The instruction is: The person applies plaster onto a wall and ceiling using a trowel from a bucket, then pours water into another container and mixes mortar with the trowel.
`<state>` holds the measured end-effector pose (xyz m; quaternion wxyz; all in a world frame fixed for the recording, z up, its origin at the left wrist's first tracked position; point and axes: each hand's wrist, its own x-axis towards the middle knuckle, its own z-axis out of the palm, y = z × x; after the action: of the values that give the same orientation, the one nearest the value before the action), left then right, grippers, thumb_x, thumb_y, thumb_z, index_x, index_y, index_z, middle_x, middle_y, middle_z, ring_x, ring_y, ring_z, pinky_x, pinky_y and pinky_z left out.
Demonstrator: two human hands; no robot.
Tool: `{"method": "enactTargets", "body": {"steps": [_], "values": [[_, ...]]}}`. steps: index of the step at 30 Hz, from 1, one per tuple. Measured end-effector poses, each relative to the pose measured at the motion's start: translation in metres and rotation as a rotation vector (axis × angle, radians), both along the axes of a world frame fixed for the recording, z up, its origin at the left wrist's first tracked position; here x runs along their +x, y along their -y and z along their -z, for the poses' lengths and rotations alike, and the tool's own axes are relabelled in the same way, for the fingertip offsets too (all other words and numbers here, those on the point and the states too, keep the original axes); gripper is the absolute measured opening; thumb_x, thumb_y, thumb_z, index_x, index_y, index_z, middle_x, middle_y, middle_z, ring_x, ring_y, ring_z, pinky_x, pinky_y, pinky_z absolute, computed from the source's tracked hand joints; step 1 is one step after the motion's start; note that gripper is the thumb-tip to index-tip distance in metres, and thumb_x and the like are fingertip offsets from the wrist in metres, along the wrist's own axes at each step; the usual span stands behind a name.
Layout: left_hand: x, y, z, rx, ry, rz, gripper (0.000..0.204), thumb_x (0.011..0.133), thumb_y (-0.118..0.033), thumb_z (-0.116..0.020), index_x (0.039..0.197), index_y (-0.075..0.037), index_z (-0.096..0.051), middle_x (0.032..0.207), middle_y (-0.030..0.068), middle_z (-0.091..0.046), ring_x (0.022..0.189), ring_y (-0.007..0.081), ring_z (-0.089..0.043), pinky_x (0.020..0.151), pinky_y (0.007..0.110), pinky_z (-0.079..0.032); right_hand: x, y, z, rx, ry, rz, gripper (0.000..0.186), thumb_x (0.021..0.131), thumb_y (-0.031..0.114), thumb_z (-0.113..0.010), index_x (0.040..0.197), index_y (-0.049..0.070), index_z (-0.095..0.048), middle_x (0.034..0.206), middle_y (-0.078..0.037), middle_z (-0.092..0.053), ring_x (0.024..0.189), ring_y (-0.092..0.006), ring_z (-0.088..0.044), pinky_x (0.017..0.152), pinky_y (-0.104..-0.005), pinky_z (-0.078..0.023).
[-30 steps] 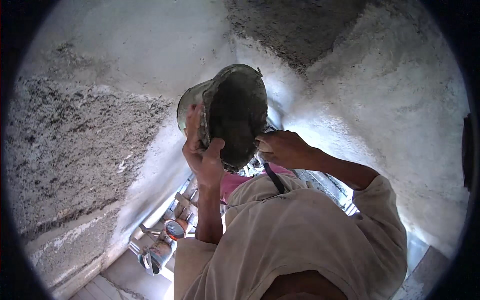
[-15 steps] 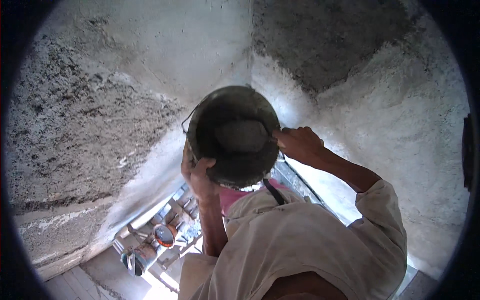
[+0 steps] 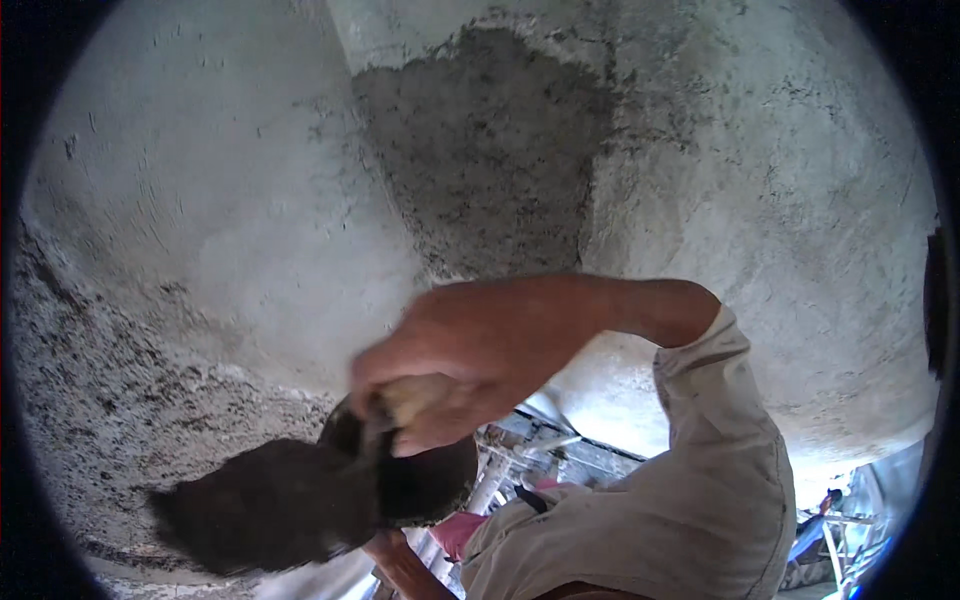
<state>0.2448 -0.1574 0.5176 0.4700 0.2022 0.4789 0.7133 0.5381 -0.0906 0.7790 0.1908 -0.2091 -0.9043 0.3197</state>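
Observation:
My right hand (image 3: 460, 360) is closed round the pale handle of a trowel (image 3: 415, 392). Dark wet mortar (image 3: 265, 505) covers its blade, which points to the lower left and is smeared by motion. Behind the trowel and partly hidden by it is a dark bucket (image 3: 432, 488). My left hand (image 3: 385, 543) is under the bucket's lower edge and holds it, though most of its fingers are out of sight. Ahead, a dark patch of fresh mortar (image 3: 490, 150) stands out on the pale plastered wall (image 3: 230, 200).
Rough, pitted wall (image 3: 90, 400) runs along the left, near the trowel blade. Below me at the right are poles and scaffold-like pieces (image 3: 840, 530). More boards and bars (image 3: 520, 445) show behind the bucket, beside my clothing.
My right hand has risen from the bucket's rim and swung left, bringing the loaded trowel into sight. The bucket and my left hand sit lower in view, and the view has turned toward the dark patch.

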Motion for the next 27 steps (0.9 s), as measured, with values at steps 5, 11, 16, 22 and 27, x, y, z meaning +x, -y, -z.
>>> {"method": "enactTargets", "body": {"steps": [5, 11, 16, 22, 27], "values": [[0.026, 0.000, -0.023, 0.060, 0.053, 0.165, 0.071, 0.053, -0.002, -0.050, 0.124, 0.004, -0.056, 0.113, 0.0157, -0.063, 0.099, 0.0332, -0.062, 0.088, 0.042, -0.055, 0.054, -0.008, -0.046, -0.062, -0.233, -0.058, 0.043, 0.094, 0.040, -0.065, 0.120, 0.006, -0.060, 0.091, -0.010, -0.068, 0.072, -0.0176, -0.066, 0.056, -0.0300, -0.054], [0.011, -0.004, -0.016, 0.009, 0.047, 0.257, 0.073, 0.054, -0.002, -0.049, 0.126, 0.004, -0.056, 0.118, 0.0186, -0.063, 0.108, 0.0352, -0.063, 0.091, 0.045, -0.056, 0.291, 0.096, 0.073, 0.136, -0.462, 1.441, 0.044, 0.094, 0.034, -0.064, 0.127, 0.005, -0.056, 0.101, -0.007, -0.062, 0.084, -0.0184, -0.059, 0.072, -0.0320, -0.050], [0.035, -0.036, 0.006, -0.053, 0.103, 0.487, 0.072, 0.055, 0.002, -0.050, 0.127, 0.006, -0.057, 0.117, 0.0176, -0.065, 0.102, 0.0321, -0.065, 0.088, 0.039, -0.056, 0.286, 0.381, 0.144, 0.482, -1.032, 1.634, 0.036, 0.098, 0.034, -0.060, 0.115, 0.004, -0.052, 0.069, 0.002, -0.047, 0.048, -0.0053, -0.040, 0.041, -0.0201, -0.035], [0.057, -0.074, 0.041, -0.075, -0.093, 0.596, 0.072, 0.054, 0.001, -0.052, 0.126, 0.003, -0.057, 0.119, 0.0154, -0.065, 0.104, 0.0325, -0.064, 0.090, 0.041, -0.055, 0.229, 0.368, 0.349, -0.094, 0.063, 2.082, 0.028, 0.093, 0.027, -0.062, 0.106, 0.003, -0.060, 0.087, -0.013, -0.062, 0.072, -0.0291, -0.060, 0.065, -0.0383, -0.049], [0.028, -0.094, 0.020, -0.078, 0.058, 0.538, 0.076, 0.052, 0.000, -0.053, 0.128, 0.002, -0.056, 0.118, 0.0141, -0.064, 0.105, 0.0338, -0.063, 0.093, 0.044, -0.054, 0.159, 0.187, 0.255, -0.023, 0.329, 1.643, 0.034, 0.092, 0.038, -0.064, 0.110, 0.009, -0.061, 0.103, -0.015, -0.068, 0.088, -0.0361, -0.067, 0.075, -0.0470, -0.054]]}}
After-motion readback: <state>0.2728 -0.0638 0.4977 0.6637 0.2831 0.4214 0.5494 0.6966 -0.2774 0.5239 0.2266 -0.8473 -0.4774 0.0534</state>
